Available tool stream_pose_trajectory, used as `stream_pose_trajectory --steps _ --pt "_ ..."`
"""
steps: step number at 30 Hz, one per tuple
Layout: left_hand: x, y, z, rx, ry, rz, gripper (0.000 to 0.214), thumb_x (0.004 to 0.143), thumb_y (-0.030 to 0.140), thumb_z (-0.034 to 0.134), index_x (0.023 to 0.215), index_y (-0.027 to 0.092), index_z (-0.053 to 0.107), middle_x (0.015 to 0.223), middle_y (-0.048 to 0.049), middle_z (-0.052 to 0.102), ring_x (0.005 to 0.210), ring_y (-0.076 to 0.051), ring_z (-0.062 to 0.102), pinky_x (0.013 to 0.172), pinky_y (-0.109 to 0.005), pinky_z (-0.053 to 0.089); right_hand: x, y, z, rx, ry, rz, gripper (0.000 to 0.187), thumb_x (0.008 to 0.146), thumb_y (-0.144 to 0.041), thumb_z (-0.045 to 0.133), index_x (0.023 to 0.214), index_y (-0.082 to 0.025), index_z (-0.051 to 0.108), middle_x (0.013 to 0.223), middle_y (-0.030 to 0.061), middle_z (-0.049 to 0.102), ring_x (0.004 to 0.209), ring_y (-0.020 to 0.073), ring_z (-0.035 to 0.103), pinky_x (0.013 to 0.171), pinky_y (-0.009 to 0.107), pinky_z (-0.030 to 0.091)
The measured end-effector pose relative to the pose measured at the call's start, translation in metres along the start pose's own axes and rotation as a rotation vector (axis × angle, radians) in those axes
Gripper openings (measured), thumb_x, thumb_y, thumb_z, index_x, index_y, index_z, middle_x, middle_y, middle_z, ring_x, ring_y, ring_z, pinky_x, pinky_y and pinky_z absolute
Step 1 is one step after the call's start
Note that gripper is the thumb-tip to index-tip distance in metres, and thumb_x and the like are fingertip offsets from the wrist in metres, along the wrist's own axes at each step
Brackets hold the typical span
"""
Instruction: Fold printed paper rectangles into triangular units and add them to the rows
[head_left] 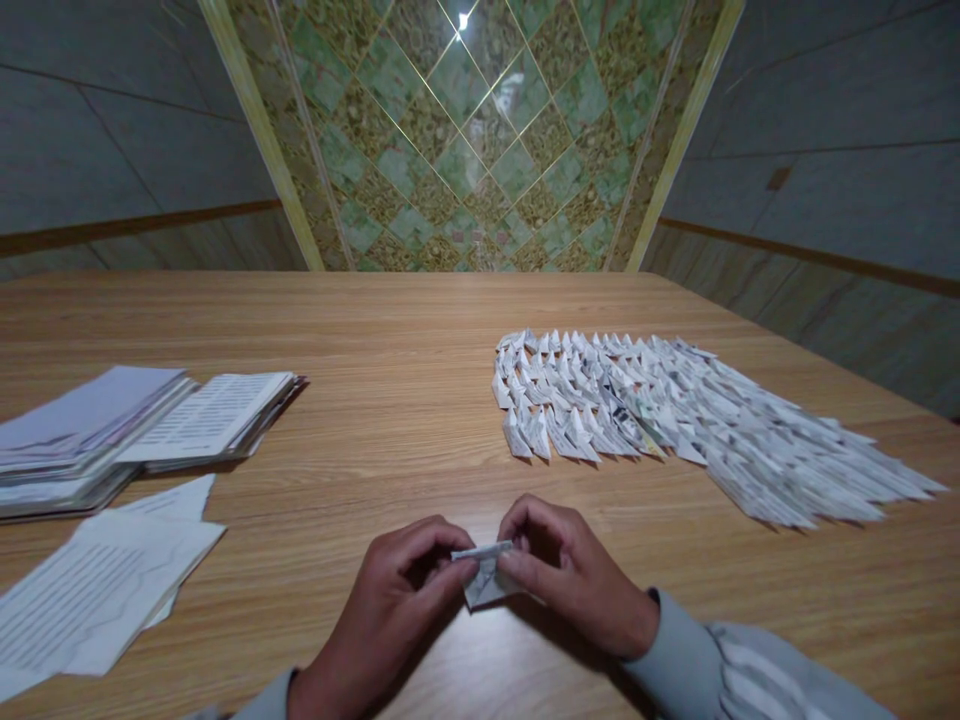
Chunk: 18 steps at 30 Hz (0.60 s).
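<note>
Paper (487, 590) (head view): folded, before us over the table (375, 340); we judge it light, easily creased.
Left hand (405, 590): pinches its left end.
Right hand (574, 575): pinches its right end.
Hold: gently, by folded edges.

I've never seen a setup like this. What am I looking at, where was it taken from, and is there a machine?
No machine shows here: these are a person's own bare hands, the left hand and the right hand. The single picture comes from a camera worn on that person's head, looking forward and down. Both hands pinch a small folded paper. On the wooden table, many folded paper pieces sit in rows toward the right, beyond the hands. Toward the left lie stacks of paper, with loose sheets nearer the person.
</note>
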<state>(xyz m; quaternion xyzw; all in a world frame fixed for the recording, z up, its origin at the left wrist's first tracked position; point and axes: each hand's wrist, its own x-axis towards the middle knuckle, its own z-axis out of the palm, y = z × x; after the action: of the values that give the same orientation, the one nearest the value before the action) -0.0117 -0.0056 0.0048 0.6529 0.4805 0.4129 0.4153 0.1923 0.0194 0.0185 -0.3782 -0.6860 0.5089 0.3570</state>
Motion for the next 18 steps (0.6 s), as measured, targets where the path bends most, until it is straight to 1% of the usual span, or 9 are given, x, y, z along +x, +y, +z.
stream_pose_trajectory --steps 1,4,7,10,12,14,15,16,18 --pt "0.000 0.000 0.001 -0.065 0.022 -0.037 0.019 0.087 0.033 0.067 0.075 0.018 0.070 0.065 -0.0003 0.064 0.060 -0.014 0.057 0.056 -0.023 0.043 0.000 0.000 0.002 0.013 0.013 0.011 0.019 0.076 -0.033 0.069 0.082 -0.018 0.060 0.073 -0.0015 0.056 0.068 0.0142 0.049 0.062 0.026 0.037" --pt "-0.001 -0.003 0.005 -0.305 0.077 -0.153 0.018 0.085 0.035 0.069 0.081 0.017 0.067 0.062 0.0005 0.065 0.053 -0.014 0.059 0.052 -0.023 0.047 -0.002 -0.001 0.009 0.022 0.064 0.055 0.028 0.067 -0.027 0.076 0.087 -0.018 0.058 0.077 -0.0013 0.060 0.071 0.0152 0.052 0.064 0.027 0.039" --pt "-0.002 -0.004 0.009 -0.447 0.077 -0.190 0.019 0.084 0.034 0.072 0.081 0.017 0.065 0.061 0.0002 0.067 0.053 -0.014 0.062 0.054 -0.024 0.050 -0.003 -0.001 0.015 0.024 0.057 0.090 0.028 0.071 -0.030 0.078 0.087 -0.019 0.057 0.077 -0.0007 0.063 0.070 0.0158 0.054 0.062 0.026 0.039" --pt "-0.002 -0.005 0.010 -0.478 0.014 -0.158 0.016 0.086 0.031 0.071 0.079 0.017 0.065 0.064 -0.0007 0.069 0.059 -0.015 0.065 0.058 -0.025 0.052 -0.003 0.001 0.016 -0.064 0.091 0.044 0.022 0.077 -0.030 0.077 0.078 -0.018 0.058 0.073 -0.0008 0.063 0.069 0.0157 0.055 0.061 0.026 0.037" --pt "-0.002 -0.005 0.008 -0.398 -0.019 -0.075 0.013 0.088 0.027 0.068 0.079 0.018 0.067 0.072 -0.0020 0.070 0.066 -0.016 0.066 0.063 -0.027 0.053 -0.003 0.003 0.014 -0.171 0.132 -0.050 0.018 0.081 -0.025 0.074 0.073 -0.018 0.059 0.071 -0.0010 0.061 0.069 0.0152 0.054 0.061 0.026 0.036" --pt "-0.002 -0.005 0.005 -0.194 0.006 0.077 0.007 0.089 0.021 0.066 0.083 0.020 0.068 0.085 -0.0032 0.072 0.080 -0.018 0.068 0.073 -0.028 0.053 -0.002 0.006 0.010 -0.328 0.158 -0.196 0.016 0.085 -0.019 0.069 0.072 -0.018 0.059 0.070 -0.0010 0.059 0.070 0.0151 0.053 0.064 0.027 0.034" --pt "-0.002 -0.005 0.003 -0.068 0.044 0.164 0.004 0.089 0.019 0.066 0.088 0.022 0.069 0.091 -0.0034 0.072 0.086 -0.018 0.067 0.077 -0.028 0.052 -0.002 0.007 0.008 -0.425 0.172 -0.276 0.016 0.087 -0.017 0.067 0.073 -0.017 0.059 0.070 -0.0008 0.058 0.071 0.0155 0.052 0.065 0.028 0.033" --pt "-0.002 -0.005 0.001 0.052 0.079 0.246 0.010 0.088 0.016 0.066 0.096 0.023 0.068 0.097 -0.0035 0.071 0.091 -0.018 0.066 0.080 -0.028 0.051 -0.002 0.008 0.006 -0.525 0.186 -0.350 0.016 0.089 -0.015 0.064 0.073 -0.017 0.059 0.070 -0.0003 0.058 0.072 0.0160 0.051 0.067 0.029 0.031" --pt "-0.003 -0.005 -0.001 0.244 0.114 0.381 0.024 0.087 0.014 0.068 0.108 0.025 0.063 0.102 -0.0036 0.068 0.092 -0.018 0.064 0.079 -0.027 0.050 -0.001 0.010 0.003 -0.705 0.203 -0.443 0.017 0.091 -0.015 0.060 0.074 -0.017 0.058 0.071 0.0010 0.057 0.074 0.0176 0.048 0.070 0.031 0.030"
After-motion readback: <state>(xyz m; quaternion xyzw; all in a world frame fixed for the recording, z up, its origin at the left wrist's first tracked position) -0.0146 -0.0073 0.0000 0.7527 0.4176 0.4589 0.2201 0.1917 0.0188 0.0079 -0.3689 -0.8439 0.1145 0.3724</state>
